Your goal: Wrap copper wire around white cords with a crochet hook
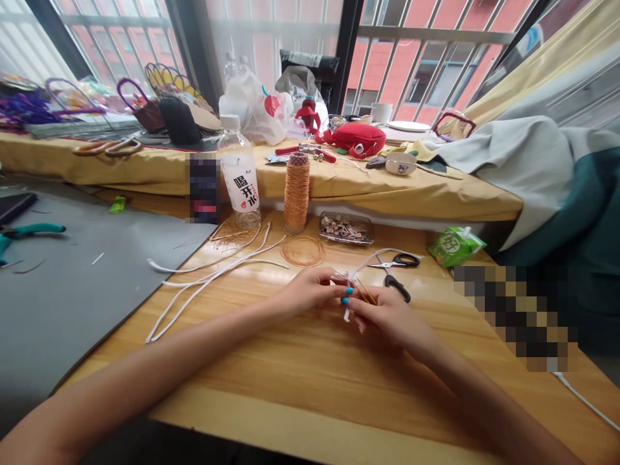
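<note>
My left hand (310, 287) and my right hand (385, 316) meet over the wooden table (300, 368). Both pinch a small piece of white cord (349, 278) bent into a loop, with thin orange thread at it. The fingers of each hand are closed on the piece. Black-handled scissors (397, 271) lie just behind my right hand. A coil of orange thread (303, 250) and an upright orange thread spool (296, 192) stand beyond my left hand. Several long white cords (208, 274) lie loose to the left.
A water bottle (239, 171) and a clear tray of small parts (346, 228) stand at the table's back. A green carton (455, 245) lies right. A grey mat (72, 284) with teal pliers (29, 230) lies left. A cluttered yellow-covered bench (339, 187) runs behind.
</note>
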Action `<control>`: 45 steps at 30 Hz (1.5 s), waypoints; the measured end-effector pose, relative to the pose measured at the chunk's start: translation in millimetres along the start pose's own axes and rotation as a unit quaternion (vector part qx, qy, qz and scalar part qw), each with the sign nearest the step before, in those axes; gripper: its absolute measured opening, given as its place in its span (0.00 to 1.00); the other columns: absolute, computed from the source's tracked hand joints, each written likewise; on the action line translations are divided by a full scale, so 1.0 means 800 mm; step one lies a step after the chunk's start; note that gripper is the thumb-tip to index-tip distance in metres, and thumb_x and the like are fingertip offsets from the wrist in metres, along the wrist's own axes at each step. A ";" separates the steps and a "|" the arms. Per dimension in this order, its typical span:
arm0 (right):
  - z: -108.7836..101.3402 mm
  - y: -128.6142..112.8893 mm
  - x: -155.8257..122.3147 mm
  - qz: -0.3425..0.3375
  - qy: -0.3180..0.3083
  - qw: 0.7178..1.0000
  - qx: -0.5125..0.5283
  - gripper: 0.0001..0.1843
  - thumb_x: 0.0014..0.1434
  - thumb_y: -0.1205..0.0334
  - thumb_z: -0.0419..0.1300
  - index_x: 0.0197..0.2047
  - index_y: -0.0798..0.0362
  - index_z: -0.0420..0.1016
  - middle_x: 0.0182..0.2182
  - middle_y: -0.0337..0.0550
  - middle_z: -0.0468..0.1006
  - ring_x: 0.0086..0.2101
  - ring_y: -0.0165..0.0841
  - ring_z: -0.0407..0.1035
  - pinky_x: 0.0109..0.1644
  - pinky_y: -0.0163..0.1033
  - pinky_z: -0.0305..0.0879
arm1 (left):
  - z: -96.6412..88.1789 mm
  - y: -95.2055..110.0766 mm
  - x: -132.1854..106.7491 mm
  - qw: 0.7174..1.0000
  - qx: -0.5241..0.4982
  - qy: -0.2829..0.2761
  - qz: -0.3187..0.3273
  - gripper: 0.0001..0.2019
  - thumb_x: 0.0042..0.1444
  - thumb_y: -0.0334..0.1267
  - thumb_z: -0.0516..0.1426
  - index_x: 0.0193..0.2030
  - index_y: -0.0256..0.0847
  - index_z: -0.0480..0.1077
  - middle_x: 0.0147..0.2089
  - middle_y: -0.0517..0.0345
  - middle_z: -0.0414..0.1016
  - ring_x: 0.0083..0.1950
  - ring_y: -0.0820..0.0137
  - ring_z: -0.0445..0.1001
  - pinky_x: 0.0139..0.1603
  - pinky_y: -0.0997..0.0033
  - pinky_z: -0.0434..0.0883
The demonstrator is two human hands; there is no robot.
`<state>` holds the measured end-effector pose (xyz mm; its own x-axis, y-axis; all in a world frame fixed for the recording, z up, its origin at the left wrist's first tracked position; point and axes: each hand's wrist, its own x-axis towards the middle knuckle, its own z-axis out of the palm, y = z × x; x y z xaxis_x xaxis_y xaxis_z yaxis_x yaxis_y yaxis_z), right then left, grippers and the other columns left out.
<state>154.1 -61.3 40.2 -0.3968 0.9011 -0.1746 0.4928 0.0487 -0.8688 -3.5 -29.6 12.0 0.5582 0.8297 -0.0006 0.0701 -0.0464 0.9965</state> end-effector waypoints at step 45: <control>0.015 0.030 0.004 -0.304 0.196 0.819 -0.446 0.13 0.59 0.67 0.44 0.38 0.55 0.69 0.31 0.45 0.68 0.30 0.31 0.59 0.34 0.35 0.54 | -0.001 0.002 -0.003 0.993 0.033 0.108 -0.021 0.16 0.48 0.47 0.53 0.36 0.36 0.70 0.17 0.65 0.58 0.19 0.79 0.54 0.19 0.78 0.50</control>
<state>155.4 -62.8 12.9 -0.5861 0.6534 0.4791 0.7347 0.6779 -0.0257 -5.7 -31.2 13.3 0.3639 0.9313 -0.0169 0.1474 -0.0397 0.9883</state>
